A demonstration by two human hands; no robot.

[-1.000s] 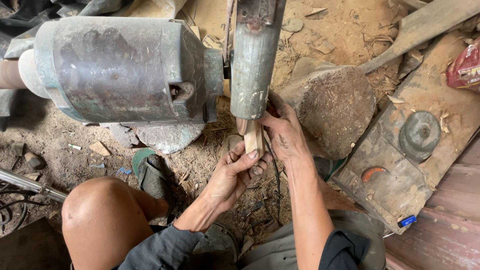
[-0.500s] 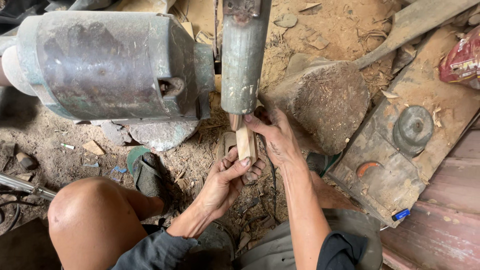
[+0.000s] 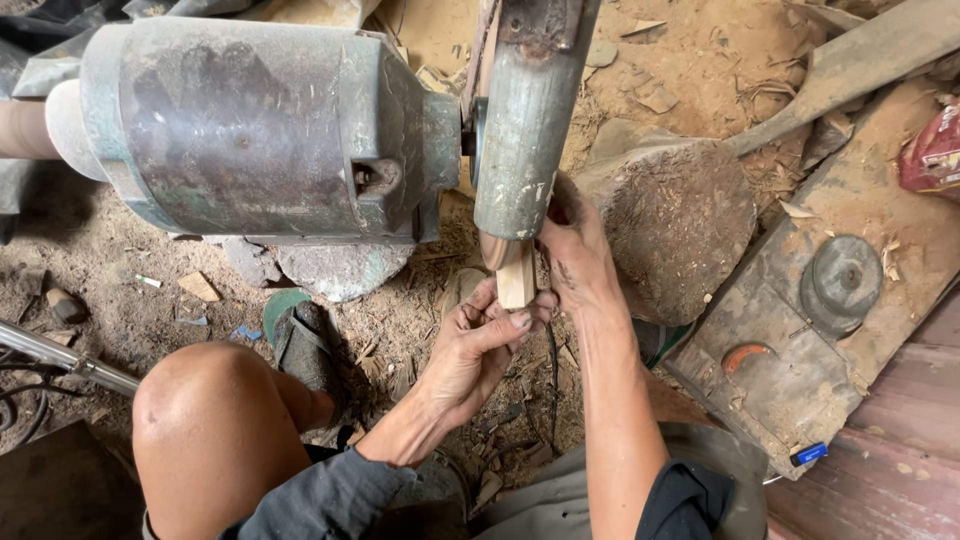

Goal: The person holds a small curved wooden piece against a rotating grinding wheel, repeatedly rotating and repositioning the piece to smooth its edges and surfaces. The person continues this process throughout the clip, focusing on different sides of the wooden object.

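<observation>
Head camera, looking down at a person crouched on a dirt floor strewn with wood chips and sawdust. Both bare hands meet at the centre of the view around a small pale wooden block. The left hand comes up from below, its fingers closed on the block's lower end. The right hand grips the block from the right side, its fingers wrapped behind it. The block's top end touches the lower tip of a worn grey-green metal cylinder that slopes down from the top edge of the view. Just left of the cylinder sits a large, dusty green-grey drum-shaped motor housing. Right of the hands stands a round, sawdust-covered tree stump. Further right lies a weathered wooden plank carrying a round grey metal disc. The person's bare left knee fills the lower left.
</observation>
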